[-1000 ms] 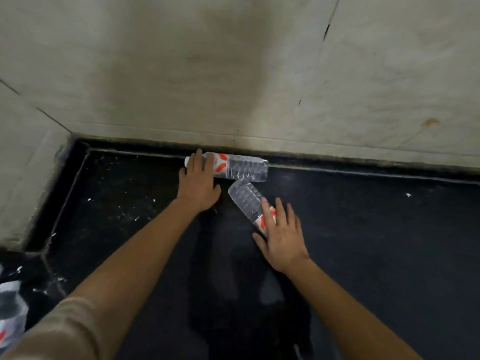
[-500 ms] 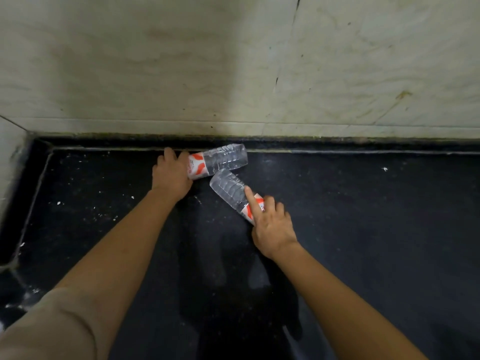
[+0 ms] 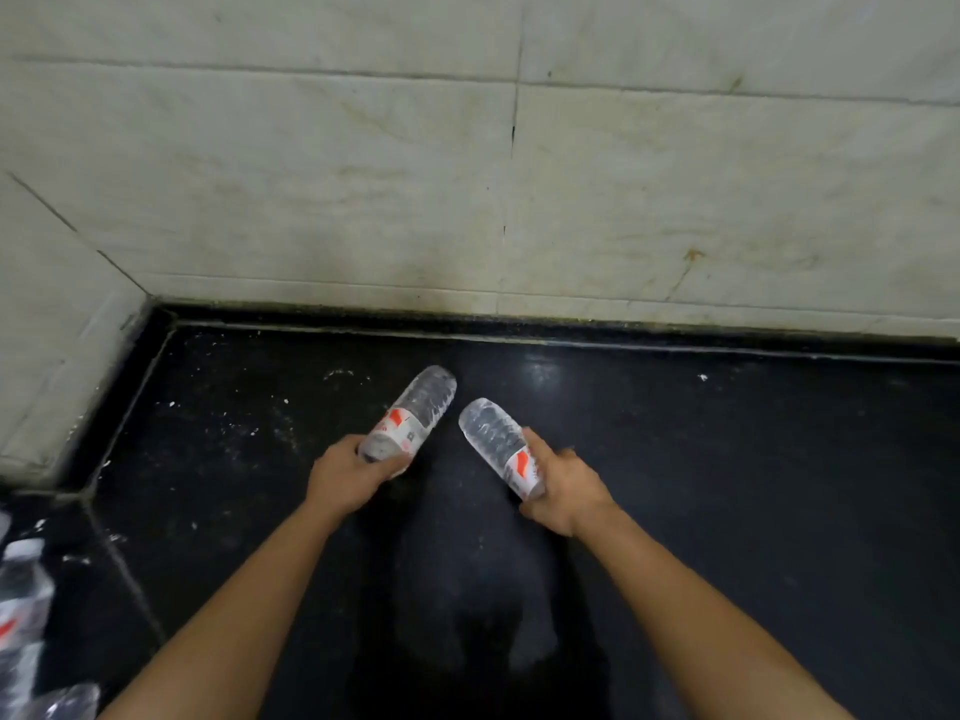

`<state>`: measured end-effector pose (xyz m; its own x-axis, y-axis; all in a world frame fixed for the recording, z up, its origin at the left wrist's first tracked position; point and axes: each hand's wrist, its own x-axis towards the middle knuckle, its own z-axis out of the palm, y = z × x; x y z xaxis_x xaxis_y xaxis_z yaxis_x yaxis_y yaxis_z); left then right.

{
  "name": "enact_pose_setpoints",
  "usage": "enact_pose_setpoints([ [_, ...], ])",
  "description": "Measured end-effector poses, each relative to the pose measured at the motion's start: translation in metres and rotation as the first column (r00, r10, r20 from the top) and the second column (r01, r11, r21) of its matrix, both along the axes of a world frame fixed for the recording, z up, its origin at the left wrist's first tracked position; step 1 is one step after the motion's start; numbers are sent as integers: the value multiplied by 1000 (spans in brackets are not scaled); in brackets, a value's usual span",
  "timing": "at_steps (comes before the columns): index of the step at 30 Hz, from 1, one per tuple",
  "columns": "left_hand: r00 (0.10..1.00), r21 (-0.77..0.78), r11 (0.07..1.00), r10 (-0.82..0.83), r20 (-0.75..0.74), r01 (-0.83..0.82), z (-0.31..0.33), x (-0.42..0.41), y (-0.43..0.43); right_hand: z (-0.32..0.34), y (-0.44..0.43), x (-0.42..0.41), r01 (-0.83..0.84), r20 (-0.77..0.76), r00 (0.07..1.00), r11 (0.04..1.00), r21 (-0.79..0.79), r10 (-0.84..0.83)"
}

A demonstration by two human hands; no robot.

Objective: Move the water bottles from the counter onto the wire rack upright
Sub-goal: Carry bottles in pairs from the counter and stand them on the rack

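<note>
Two clear plastic water bottles with red-and-white labels are held above the black counter [image 3: 727, 485]. My left hand [image 3: 345, 475] grips the cap end of the left bottle [image 3: 415, 413], whose base points up and away to the right. My right hand [image 3: 563, 485] grips the label end of the right bottle [image 3: 493, 441], whose base points up and away to the left. Both caps are hidden by my fingers. The wire rack is not in view.
A pale marble wall [image 3: 467, 189] rises behind the counter and turns a corner at the left. More water bottles [image 3: 21, 631] show at the bottom left edge. White specks dot the counter top.
Both bottles lay on the counter by the wall under my hands. Now each hand has closed around one and lifted it toward me, away from the wall.
</note>
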<state>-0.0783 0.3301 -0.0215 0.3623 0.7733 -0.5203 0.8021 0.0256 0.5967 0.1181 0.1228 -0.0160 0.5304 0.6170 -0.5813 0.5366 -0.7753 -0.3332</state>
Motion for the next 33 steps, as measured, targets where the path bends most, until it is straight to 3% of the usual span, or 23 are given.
enact_pose_setpoints([
  [4, 979, 222, 957, -160, -129, 185, 51, 5, -12, 43, -20, 11, 13, 72, 997, 999, 37, -16],
  [7, 908, 342, 855, -294, -300, 390, 84, 14, -29, 76, -25, 17, -4, 128, 992, 995, 104, -9],
  [10, 899, 408, 814, -295, -323, 413, 104, 25, -40, 101, -29, 23, -73, 208, 977, 993, 94, 52],
  [16, 881, 392, 814, -281, -381, 429, 102, 42, -59, 102, -42, 21, -34, 263, 965, 985, 170, -12],
  [19, 940, 447, 849, -150, -307, 281, 96, 40, -69, 85, -47, 15, 70, 186, 972, 932, 355, -143],
  [22, 983, 479, 863, -91, -159, 157, 87, 35, -76, 73, -51, 11, 273, -68, 959, 823, 499, -276],
  [25, 989, 356, 926, -145, 24, 127, 68, 30, -78, 57, -54, 4, 367, -217, 930, 771, 521, -296],
  [29, 947, 205, 955, -254, 194, 214, 47, 27, -78, 27, -59, -10, 440, -229, 898, 738, 511, -377],
  [33, 932, 71, 976, -216, 293, 204, 29, 22, -80, -2, -59, -23, 529, -278, 848, 721, 448, -451],
])
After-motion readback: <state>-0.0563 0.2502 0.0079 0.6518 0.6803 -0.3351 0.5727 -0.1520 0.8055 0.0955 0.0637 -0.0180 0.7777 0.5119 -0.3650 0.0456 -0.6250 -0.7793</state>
